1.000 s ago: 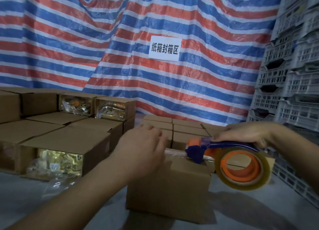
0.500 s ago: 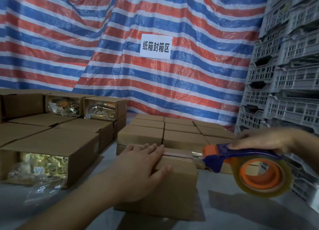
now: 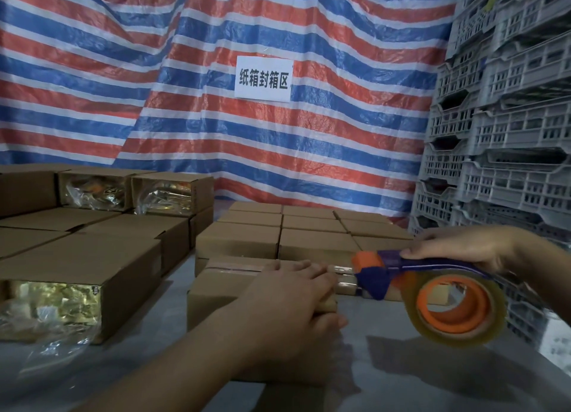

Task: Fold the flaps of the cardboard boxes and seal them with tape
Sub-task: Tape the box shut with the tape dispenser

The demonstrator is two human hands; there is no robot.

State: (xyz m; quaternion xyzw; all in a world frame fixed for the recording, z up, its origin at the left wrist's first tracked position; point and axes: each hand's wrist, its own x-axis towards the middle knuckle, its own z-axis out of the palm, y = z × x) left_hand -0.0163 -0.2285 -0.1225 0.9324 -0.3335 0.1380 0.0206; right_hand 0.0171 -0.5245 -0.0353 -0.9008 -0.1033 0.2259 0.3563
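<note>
Now | brown cardboard box (image 3: 216, 291) pressed flat-fingered by left hand (image 3: 287, 306); blue-and-orange tape dispenser (image 3: 432, 291) gripped by right hand (image 3: 457, 248) | tape best pulled taut; seam smoothed

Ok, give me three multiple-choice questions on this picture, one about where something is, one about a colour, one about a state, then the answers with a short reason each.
1. Where does the left hand rest?
A. on the box being sealed
B. on the grey crates
C. on the white sign

2. What colour is the core of the tape roll?
A. green
B. orange
C. black

3. What is the right hand doing?
A. hanging idle
B. pressing a flap
C. gripping the tape dispenser

Answers: 1 A, the fingers lie flat on the box top. 2 B, an orange ring shows inside the clear tape. 3 C, its fingers curl round the blue handle.
</note>
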